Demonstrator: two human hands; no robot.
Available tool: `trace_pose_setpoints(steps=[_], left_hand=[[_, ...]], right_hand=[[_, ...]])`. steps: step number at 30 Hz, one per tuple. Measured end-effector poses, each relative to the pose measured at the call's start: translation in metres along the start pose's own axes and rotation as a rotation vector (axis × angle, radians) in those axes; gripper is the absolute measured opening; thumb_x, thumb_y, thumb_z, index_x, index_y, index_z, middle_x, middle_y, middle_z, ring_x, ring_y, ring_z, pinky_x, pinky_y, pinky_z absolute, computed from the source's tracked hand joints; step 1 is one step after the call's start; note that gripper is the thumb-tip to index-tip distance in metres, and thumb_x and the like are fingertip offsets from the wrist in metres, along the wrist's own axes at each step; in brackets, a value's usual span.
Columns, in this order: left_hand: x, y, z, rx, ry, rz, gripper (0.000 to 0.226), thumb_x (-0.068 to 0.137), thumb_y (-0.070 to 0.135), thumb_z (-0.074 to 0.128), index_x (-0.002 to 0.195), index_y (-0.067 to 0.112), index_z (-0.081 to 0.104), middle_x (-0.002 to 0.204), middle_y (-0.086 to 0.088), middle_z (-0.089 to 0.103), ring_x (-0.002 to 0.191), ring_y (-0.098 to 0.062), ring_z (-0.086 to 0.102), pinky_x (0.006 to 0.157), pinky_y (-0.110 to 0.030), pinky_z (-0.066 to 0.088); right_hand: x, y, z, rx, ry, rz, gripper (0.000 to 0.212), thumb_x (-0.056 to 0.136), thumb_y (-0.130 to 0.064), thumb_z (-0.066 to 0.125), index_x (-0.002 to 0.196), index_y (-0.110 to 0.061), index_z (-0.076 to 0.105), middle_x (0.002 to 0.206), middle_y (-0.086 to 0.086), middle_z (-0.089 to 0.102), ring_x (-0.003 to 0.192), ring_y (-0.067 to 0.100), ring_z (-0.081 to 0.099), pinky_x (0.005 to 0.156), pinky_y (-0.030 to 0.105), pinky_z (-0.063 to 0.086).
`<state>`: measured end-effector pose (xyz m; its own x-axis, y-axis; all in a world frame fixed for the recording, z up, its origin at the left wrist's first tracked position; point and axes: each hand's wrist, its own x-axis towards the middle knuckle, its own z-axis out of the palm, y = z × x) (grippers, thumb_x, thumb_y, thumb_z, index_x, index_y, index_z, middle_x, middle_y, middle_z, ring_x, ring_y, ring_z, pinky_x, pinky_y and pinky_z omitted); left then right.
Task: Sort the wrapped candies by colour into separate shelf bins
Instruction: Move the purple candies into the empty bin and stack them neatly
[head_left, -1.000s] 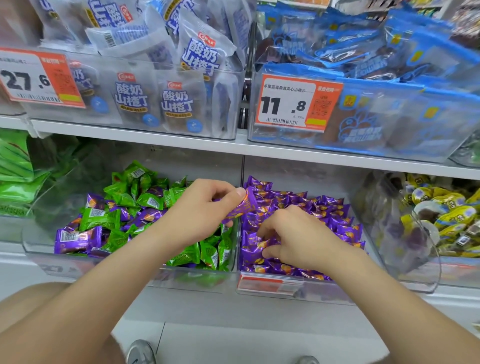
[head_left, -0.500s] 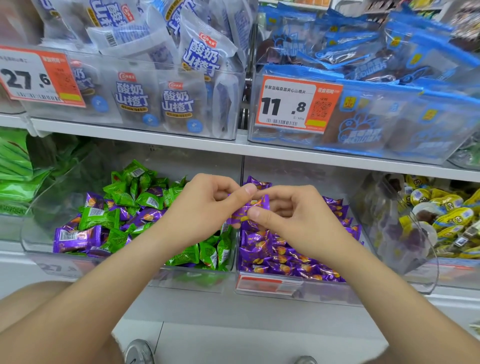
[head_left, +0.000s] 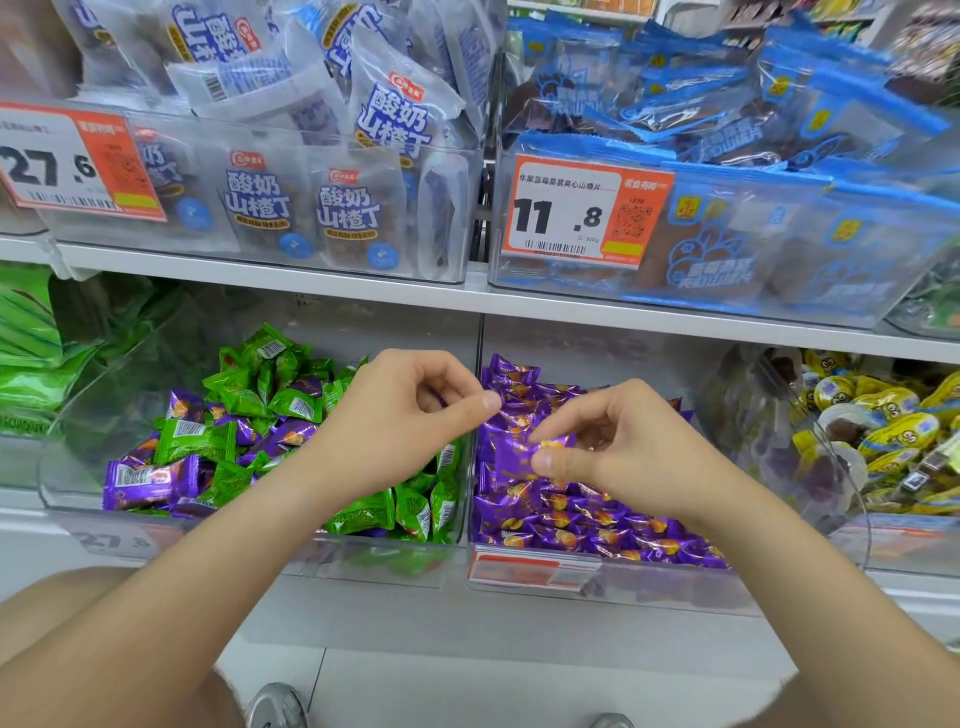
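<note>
Sitting on white shelf (head_left: 363, 285): clear bins (head_left: 363, 564); right hand (head_left: 623, 447) pinches purple candy (head_left: 556, 445)

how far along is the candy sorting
Done: the right bin holds only purple candies. In hand: the right hand pinches one purple candy above it. Left: stray purple candies lie mixed among green candies in the left bin.

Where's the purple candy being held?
Head view, near centre: the purple foil-wrapped candy is pinched by the right hand, over the clear plastic bin of purple candies.
</note>
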<state>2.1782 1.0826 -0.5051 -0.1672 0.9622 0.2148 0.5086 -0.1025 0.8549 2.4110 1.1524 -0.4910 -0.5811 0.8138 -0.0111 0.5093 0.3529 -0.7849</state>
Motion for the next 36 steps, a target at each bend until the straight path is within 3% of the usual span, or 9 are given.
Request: trace_pose_setpoints(steps=[3, 7, 10, 15, 20, 22, 25, 31, 36], left_hand=[[0.001, -0.008, 0.004, 0.054, -0.031, -0.022, 0.015, 0.083, 0.037, 0.085, 0.092, 0.03, 0.075, 0.083, 0.006, 0.071, 0.06, -0.01, 0.058, 0.064, -0.033, 0.054], [0.0, -0.009, 0.009, 0.146, -0.08, -0.023, 0.021, 0.083, 0.033, 0.085, 0.1, 0.032, 0.072, 0.09, 0.008, 0.067, 0.055, -0.005, 0.057, 0.061, -0.02, 0.049], [0.002, -0.008, 0.01, 0.18, -0.088, -0.026, 0.02, 0.084, 0.032, 0.083, 0.101, 0.033, 0.072, 0.09, 0.009, 0.066, 0.055, -0.003, 0.058, 0.062, -0.019, 0.049], [0.001, -0.01, 0.012, 0.182, -0.098, -0.021, 0.016, 0.085, 0.032, 0.082, 0.098, 0.033, 0.073, 0.088, 0.01, 0.064, 0.054, -0.003, 0.057, 0.063, -0.021, 0.047], [0.001, -0.008, 0.012, 0.2, -0.116, -0.012, 0.009, 0.088, 0.031, 0.08, 0.095, 0.032, 0.075, 0.086, 0.01, 0.063, 0.053, -0.004, 0.059, 0.059, -0.014, 0.044], [0.001, -0.008, 0.012, 0.204, -0.124, -0.007, 0.007, 0.089, 0.031, 0.079, 0.095, 0.032, 0.075, 0.086, 0.01, 0.063, 0.053, -0.004, 0.059, 0.058, -0.014, 0.043], [0.001, -0.009, 0.012, 0.203, -0.13, -0.003, 0.006, 0.089, 0.03, 0.078, 0.094, 0.033, 0.076, 0.087, 0.01, 0.063, 0.052, -0.004, 0.058, 0.058, -0.014, 0.042], [0.001, -0.009, 0.013, 0.213, -0.134, 0.003, 0.004, 0.09, 0.03, 0.077, 0.092, 0.033, 0.076, 0.086, 0.01, 0.062, 0.049, -0.002, 0.055, 0.054, -0.011, 0.038], [0.002, -0.009, 0.012, 0.184, -0.132, -0.002, 0.011, 0.09, 0.029, 0.078, 0.099, 0.032, 0.073, 0.088, 0.008, 0.063, 0.052, -0.005, 0.055, 0.056, -0.013, 0.041]], right_hand=[[0.001, 0.007, 0.004, -0.179, -0.138, 0.007, 0.015, 0.077, -0.03, 0.093, 0.089, -0.029, 0.084, 0.068, -0.017, 0.074, 0.059, 0.0, 0.063, 0.064, 0.017, 0.046], [0.003, 0.012, 0.015, -0.394, -0.191, -0.015, 0.014, 0.079, -0.03, 0.09, 0.091, -0.033, 0.083, 0.068, -0.029, 0.07, 0.069, -0.006, 0.066, 0.081, 0.017, 0.043], [0.006, 0.016, 0.022, -0.455, -0.17, -0.051, 0.013, 0.078, -0.029, 0.089, 0.087, -0.036, 0.081, 0.075, -0.023, 0.074, 0.072, -0.007, 0.064, 0.088, 0.024, 0.049], [0.01, 0.019, 0.033, -0.529, -0.162, -0.093, 0.016, 0.074, -0.026, 0.09, 0.086, -0.032, 0.082, 0.077, -0.016, 0.074, 0.074, -0.005, 0.064, 0.072, 0.021, 0.052], [0.013, 0.018, 0.033, -0.547, -0.176, -0.068, 0.02, 0.078, -0.026, 0.092, 0.095, -0.03, 0.082, 0.08, -0.012, 0.074, 0.068, -0.005, 0.065, 0.07, 0.027, 0.057], [0.013, 0.018, 0.034, -0.578, -0.177, -0.073, 0.023, 0.079, -0.027, 0.091, 0.1, -0.029, 0.082, 0.085, -0.011, 0.075, 0.074, -0.002, 0.067, 0.074, 0.029, 0.058], [0.014, 0.017, 0.033, -0.578, -0.157, -0.051, 0.024, 0.075, -0.029, 0.093, 0.095, -0.027, 0.081, 0.078, -0.012, 0.075, 0.076, 0.004, 0.069, 0.077, 0.035, 0.06], [0.015, 0.014, 0.032, -0.582, -0.191, -0.032, 0.017, 0.076, -0.024, 0.093, 0.088, -0.022, 0.081, 0.068, -0.009, 0.072, 0.063, 0.003, 0.067, 0.073, 0.033, 0.06], [0.013, 0.011, 0.025, -0.609, -0.164, -0.018, 0.038, 0.069, -0.034, 0.097, 0.102, -0.024, 0.081, 0.077, -0.008, 0.074, 0.073, 0.005, 0.069, 0.075, 0.037, 0.061]])
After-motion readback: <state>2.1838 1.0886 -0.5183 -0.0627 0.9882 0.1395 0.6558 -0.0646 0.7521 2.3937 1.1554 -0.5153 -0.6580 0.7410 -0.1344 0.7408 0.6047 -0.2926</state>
